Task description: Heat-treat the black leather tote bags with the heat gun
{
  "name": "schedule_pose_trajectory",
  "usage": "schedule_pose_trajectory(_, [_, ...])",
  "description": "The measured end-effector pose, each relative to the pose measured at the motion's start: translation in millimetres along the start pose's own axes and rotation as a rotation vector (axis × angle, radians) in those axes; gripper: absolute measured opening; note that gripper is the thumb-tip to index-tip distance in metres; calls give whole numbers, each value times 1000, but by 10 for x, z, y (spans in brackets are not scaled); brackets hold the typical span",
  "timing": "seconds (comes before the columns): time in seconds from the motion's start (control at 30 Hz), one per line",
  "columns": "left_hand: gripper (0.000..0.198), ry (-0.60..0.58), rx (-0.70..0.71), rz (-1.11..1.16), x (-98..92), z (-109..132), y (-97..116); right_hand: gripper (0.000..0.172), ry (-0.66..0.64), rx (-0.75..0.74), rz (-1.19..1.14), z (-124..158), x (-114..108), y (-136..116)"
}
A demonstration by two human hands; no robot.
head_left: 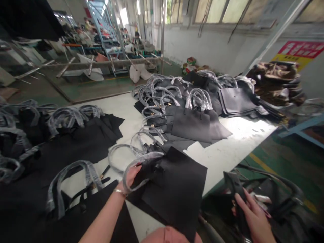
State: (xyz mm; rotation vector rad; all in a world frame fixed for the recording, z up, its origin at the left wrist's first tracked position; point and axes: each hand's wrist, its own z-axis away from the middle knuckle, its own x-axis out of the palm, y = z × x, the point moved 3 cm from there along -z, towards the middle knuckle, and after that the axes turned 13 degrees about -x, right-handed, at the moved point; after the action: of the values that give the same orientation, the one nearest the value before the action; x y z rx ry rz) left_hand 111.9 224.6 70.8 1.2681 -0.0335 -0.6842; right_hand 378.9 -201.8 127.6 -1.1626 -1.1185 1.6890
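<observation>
My left hand (131,175) reaches through the loop of a plastic-wrapped handle (149,156) and is closed on the top edge of a black bag panel (177,189). The panel lies tilted over the front edge of the white table, with another dark panel partly under it. My right hand (253,211), low on the right, is closed around a black strap-like piece (236,189) with a bit of gold metal by the fingers. Below and beside that hand is a dark heap of black pieces (278,202) with a curved handle; its details are blurred.
Black panels with wrapped handles are piled on the white table (215,155), at the left (76,141) and the back (189,121). Brown bundled pieces (278,82) stand at the back right. A metal rack (113,62) with pegs runs behind; people sit at work beyond.
</observation>
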Motion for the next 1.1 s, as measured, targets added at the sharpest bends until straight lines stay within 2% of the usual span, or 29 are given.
schedule_pose_trajectory(0.07, [6, 228, -66, 71, -292, 39, -169, 91, -151, 18, 8, 38, 230, -5])
schedule_pose_trajectory(0.13, [8, 411, -97, 115, -434, 231, -280, 89, -305, 28, 22, 90, 513, 15])
schedule_pose_trajectory(0.17, [9, 474, -89, 114, -423, 381, -320, 87, -382, 26, 36, 121, 674, 30])
schedule_pose_trajectory(0.23, [9, 492, 9, 45, -227, 738, -359, 81, -545, 15, 82, 182, 1013, 60])
schedule_pose_trajectory(0.27, [10, 402, 134, -63, -39, 917, -344, 78, -617, 8, 109, 204, 1178, 72])
schedule_pose_trajectory(0.33, [19, 73, 408, -299, 436, 1226, -303, 72, -722, -5, 149, 206, 1471, 76])
schedule_pose_trajectory(0.4, [27, -153, 592, -497, 847, 1394, -275, 67, -764, -11, 169, 138, 1696, 53])
schedule_pose_trajectory(0.47, [35, -200, 648, -645, 1093, 1355, -252, 64, -780, -16, 173, 17, 1854, 8])
schedule_pose_trajectory(0.53, [44, -128, 593, -745, 1185, 1172, -248, 61, -803, -11, 169, -110, 1960, -43])
schedule_pose_trajectory(0.6, [47, -73, 525, -797, 1186, 969, -278, 60, -828, 11, 166, -207, 2028, -86])
schedule_pose_trajectory(0.7, [45, -106, 527, -815, 1152, 799, -366, 60, -855, 60, 163, -285, 2109, -137])
schedule_pose_trajectory(0.93, [44, -139, 552, -807, 1137, 793, -450, 57, -889, 101, 177, -416, 2366, -266])
schedule_pose_trajectory(1.1, [44, -139, 537, -775, 1118, 793, -420, 54, -921, 75, 208, -457, 2319, -284])
